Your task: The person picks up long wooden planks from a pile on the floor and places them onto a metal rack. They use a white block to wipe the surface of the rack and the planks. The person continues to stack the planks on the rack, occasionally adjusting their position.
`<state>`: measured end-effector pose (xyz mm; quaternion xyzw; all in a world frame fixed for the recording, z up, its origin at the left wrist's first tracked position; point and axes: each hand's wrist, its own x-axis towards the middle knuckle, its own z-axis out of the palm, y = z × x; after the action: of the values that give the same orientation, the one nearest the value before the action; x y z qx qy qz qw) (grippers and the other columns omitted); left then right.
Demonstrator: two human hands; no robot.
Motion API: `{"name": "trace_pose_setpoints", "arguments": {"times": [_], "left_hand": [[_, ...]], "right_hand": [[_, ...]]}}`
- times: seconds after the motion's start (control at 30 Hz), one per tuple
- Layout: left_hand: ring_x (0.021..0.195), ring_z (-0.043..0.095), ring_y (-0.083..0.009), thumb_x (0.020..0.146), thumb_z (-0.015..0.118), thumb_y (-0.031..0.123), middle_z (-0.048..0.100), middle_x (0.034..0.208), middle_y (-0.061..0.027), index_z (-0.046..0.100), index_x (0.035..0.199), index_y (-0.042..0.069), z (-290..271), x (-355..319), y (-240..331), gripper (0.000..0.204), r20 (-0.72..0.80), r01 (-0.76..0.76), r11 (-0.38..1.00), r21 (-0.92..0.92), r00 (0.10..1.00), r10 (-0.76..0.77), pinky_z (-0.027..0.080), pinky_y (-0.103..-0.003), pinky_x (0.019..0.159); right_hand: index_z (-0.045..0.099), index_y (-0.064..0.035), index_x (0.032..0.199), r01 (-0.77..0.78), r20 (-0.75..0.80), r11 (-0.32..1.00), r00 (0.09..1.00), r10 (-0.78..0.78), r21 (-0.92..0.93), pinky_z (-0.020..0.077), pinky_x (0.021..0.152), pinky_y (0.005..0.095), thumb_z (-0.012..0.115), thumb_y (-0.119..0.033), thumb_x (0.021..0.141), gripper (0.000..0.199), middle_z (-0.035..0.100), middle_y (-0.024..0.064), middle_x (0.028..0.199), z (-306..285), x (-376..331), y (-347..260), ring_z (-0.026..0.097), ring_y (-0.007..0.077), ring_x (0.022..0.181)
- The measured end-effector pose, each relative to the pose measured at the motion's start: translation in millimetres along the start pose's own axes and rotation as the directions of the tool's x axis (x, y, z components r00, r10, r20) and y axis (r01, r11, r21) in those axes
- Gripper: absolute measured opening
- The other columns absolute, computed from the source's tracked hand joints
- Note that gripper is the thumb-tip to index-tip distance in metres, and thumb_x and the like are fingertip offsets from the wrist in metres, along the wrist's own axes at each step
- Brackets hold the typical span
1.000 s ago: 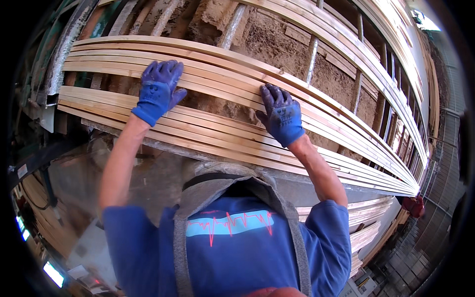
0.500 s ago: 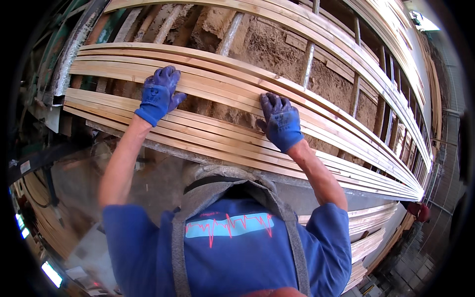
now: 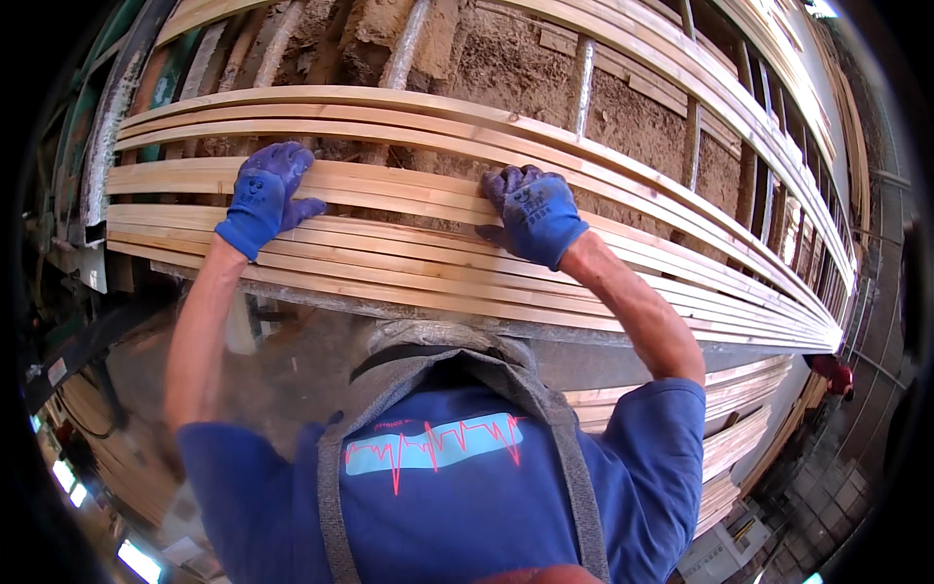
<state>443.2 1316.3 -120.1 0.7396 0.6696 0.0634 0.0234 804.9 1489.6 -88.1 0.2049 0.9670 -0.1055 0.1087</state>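
My left hand (image 3: 265,200), in a blue and purple work glove, curls its fingers over the far edge of a long pale wooden board (image 3: 399,191). My right hand (image 3: 533,212), gloved alike, grips the same board farther right, its fingertips partly hidden. On the near side of this board lie several narrow boards (image 3: 379,265), side by side along the edge of the rack. Beyond it runs another group of long boards (image 3: 321,119), with a gap in between at the left.
Metal crossbars (image 3: 404,49) carry the boards above heaped brown sawdust (image 3: 506,83). More long boards (image 3: 642,63) lie farther off. A whitish metal post (image 3: 112,127) stands at the left end. Stacked timber (image 3: 735,443) sits low on the right, and part of another person (image 3: 835,372) shows beyond.
Both hands have shifted left and slightly nearer with the held board. The gap between it and the farther boards has widened at the left.
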Motion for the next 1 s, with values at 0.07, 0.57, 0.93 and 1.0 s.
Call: {"name": "trace_pose_setpoints", "arguments": {"times": [0.07, 0.57, 0.93, 1.0], "left_hand": [[0.11, 0.06, -0.0377, 0.065, 0.084, 0.037, 0.064, 0.119, -0.0181, 0.064, 0.115, 0.003, 1, 6, 11, 0.064, 0.002, -0.025, 0.999, -0.031, 1.0, 0.025, 0.048, -0.046, 0.098], [0.104, 0.062, -0.0353, 0.055, 0.089, 0.025, 0.066, 0.114, -0.0154, 0.065, 0.11, 0.004, -9, 49, 8, 0.063, 0.0, -0.018, 0.991, -0.135, 1.0, 0.018, 0.047, -0.046, 0.092], [0.106, 0.061, -0.0371, 0.061, 0.085, 0.03, 0.065, 0.116, -0.0155, 0.062, 0.114, 0.006, -7, 50, 2, 0.062, 0.06, 0.018, 0.986, -0.168, 0.998, -0.008, 0.046, -0.048, 0.094], [0.106, 0.061, -0.0374, 0.062, 0.085, 0.032, 0.065, 0.116, -0.0156, 0.063, 0.114, 0.006, -6, 52, 2, 0.062, 0.076, 0.024, 0.986, -0.167, 0.997, -0.012, 0.046, -0.048, 0.094]], "right_hand": [[0.056, -0.0052, 0.125, 0.02, 0.015, 0.998, 1.0, -0.021, 0.055, 0.0508, 0.078, 0.0455, 0.072, -0.049, 0.08, 0.065, 0.064, 0.017, 0.101, -6, -10, 13, 0.063, 0.0333, 0.092], [0.065, -0.0071, 0.106, -0.248, 0.023, 0.897, 0.966, 0.257, 0.367, 0.05, 0.07, 0.0485, 0.054, -0.028, 0.096, 0.026, 0.069, 0.0175, 0.089, 34, -40, -20, 0.065, 0.0378, 0.081], [0.066, -0.0055, 0.104, -0.282, 0.153, 0.765, 0.959, 0.237, 0.578, 0.0519, 0.063, 0.0462, 0.057, -0.039, 0.095, 0.036, 0.068, 0.0179, 0.08, 41, -19, -12, 0.067, 0.0359, 0.073], [0.067, -0.0047, 0.108, -0.351, 0.256, 0.729, 0.935, 0.244, 0.587, 0.0518, 0.072, 0.0466, 0.058, -0.037, 0.095, 0.036, 0.068, 0.0188, 0.09, 35, -15, -10, 0.066, 0.0375, 0.084]]}}
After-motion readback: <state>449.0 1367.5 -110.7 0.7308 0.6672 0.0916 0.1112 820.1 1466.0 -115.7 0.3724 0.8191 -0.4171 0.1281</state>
